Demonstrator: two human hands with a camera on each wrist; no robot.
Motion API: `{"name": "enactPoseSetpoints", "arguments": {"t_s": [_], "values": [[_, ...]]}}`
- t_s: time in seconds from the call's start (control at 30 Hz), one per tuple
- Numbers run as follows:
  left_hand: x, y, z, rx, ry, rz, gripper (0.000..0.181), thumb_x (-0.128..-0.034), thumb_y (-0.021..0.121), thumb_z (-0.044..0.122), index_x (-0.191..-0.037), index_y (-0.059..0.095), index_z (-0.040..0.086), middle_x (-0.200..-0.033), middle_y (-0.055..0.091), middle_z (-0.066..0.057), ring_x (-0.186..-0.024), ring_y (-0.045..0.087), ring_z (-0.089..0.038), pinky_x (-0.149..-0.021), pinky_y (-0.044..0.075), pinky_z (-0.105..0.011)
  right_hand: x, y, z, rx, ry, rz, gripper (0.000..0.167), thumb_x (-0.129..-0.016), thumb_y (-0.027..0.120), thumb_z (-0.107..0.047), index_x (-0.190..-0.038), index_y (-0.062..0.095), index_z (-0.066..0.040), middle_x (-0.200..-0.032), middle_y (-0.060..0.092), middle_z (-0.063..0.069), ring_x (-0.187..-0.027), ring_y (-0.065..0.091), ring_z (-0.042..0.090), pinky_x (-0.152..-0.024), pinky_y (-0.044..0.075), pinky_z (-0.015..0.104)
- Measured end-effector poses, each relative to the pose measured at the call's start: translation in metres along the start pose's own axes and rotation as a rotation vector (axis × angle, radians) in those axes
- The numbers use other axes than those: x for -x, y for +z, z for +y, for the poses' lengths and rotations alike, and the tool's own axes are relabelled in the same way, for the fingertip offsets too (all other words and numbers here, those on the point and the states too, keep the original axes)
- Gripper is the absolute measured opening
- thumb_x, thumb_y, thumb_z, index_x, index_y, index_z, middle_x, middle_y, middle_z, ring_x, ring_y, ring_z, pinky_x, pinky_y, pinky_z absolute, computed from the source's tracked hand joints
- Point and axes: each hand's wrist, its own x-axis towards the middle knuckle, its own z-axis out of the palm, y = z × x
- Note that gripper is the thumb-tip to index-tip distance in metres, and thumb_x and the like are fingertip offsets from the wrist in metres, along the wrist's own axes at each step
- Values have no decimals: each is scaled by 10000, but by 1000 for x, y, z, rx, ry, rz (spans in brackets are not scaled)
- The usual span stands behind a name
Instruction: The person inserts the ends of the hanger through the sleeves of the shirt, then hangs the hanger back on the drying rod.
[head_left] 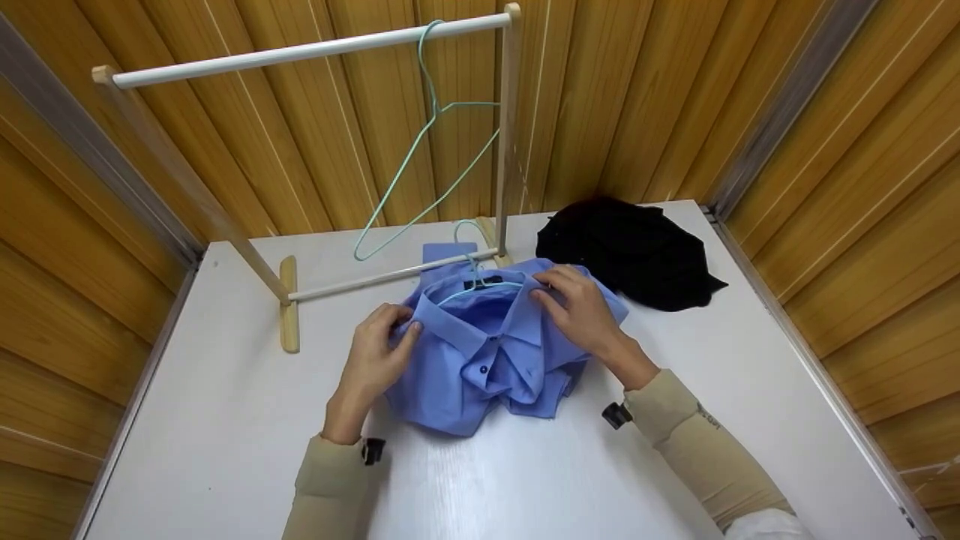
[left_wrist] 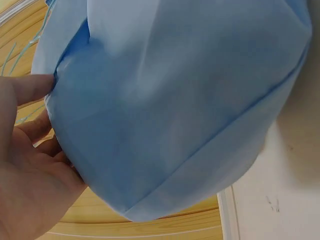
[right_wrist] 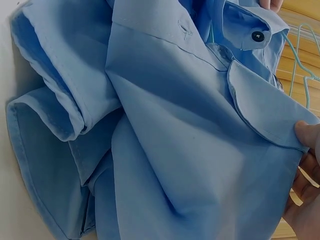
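Observation:
A blue shirt point(head_left: 442, 382) with a dark button lies bunched on the table, a mint-green hanger point(head_left: 466, 264) inside its collar and the hook standing out at the top. My left hand point(head_left: 373, 358) pinches the shirt near the left of the collar; in the left wrist view the thumb and fingers of that hand point(left_wrist: 35, 160) hold the cloth's edge. On the other side my right hand point(head_left: 581, 309) pinches the collar's right part. The right wrist view shows that hand point(right_wrist: 306, 175) gripping the shirt point(right_wrist: 200, 150) beside a collar point.
Behind the shirt stands a rack with a white top rail point(head_left: 300, 52) and wooden posts. A second mint-green hanger point(head_left: 397, 176) hangs from the rail. Black cloth point(head_left: 630, 251) lies at the back right of the white table point(head_left: 225, 420). Wood-patterned walls enclose the table.

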Motion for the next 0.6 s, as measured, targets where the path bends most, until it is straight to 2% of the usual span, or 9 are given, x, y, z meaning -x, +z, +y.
{"name": "enactPoseSetpoints", "arguments": {"t_s": [0.23, 0.47, 0.6], "values": [[0, -7, -2, 71, -48, -59, 126, -904, 644, -37, -993, 729, -10, -900, 672, -42, -838, 613, -187, -766, 507, -356, 0, -1, 0, 0, 5, -3, 145, -966, 717, -55, -1082, 733, 31, -1036, 708, 121, -994, 650, 254, -879, 525, 416], [0, -12, -4, 85, -96, -108, 49, -912, 715, 11, -909, 754, 40, -819, 681, 36, -759, 620, -145, -685, 504, -308, 1, -3, 0, 0, 15, -6, 147, -968, 717, -61, -1088, 738, 22, -1033, 712, 109, -975, 648, 243, -850, 528, 413], [1, -14, -4, 109, -122, -108, 62, -906, 726, 27, -872, 751, 72, -772, 660, 69, -714, 594, -135, -630, 469, -275, 1, -3, 0, -8, 22, -13, 162, -973, 717, -74, -1104, 739, 18, -1042, 710, 104, -967, 653, 225, -828, 536, 392]]}}
